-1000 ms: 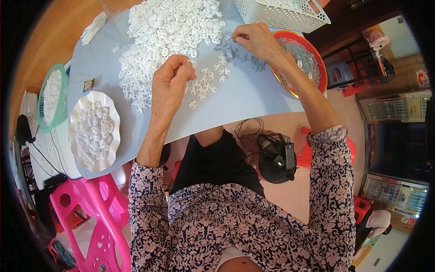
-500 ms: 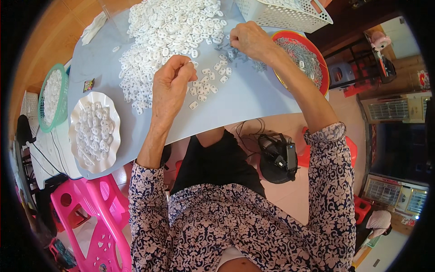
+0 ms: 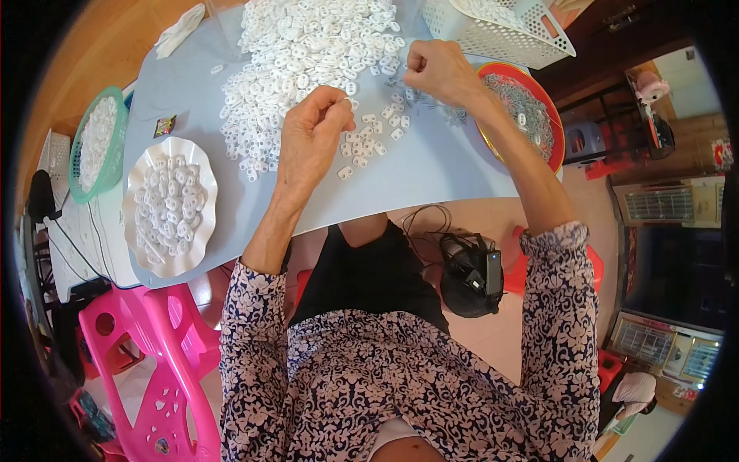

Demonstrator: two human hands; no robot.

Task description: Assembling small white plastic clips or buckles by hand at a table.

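My left hand (image 3: 314, 129) is closed in a pinch above the grey-blue table, at the right edge of a big heap of small white plastic pieces with two holes (image 3: 304, 54). What its fingertips hold is hidden. My right hand (image 3: 440, 71) is also closed, fingers curled, over a scatter of small grey pieces (image 3: 453, 114); anything in its grip cannot be made out. Between and below the hands lies a loose group of the white pieces (image 3: 362, 146). A red bowl (image 3: 556, 127) with thin grey pieces stands beside my right forearm.
At the table's left is a white wavy-rimmed dish (image 3: 209, 196) of white pieces, near a small wrapper (image 3: 165, 125). A green basket (image 3: 121, 127) stands beyond it. A white perforated basket (image 3: 508, 42) is at the back right. A pink chair (image 3: 165, 346) stands lower left.
The view has shifted, so the table sits farther right in the picture. Both hands stay closed over nearly the same spots, with small shifts of the wrists and fingers.
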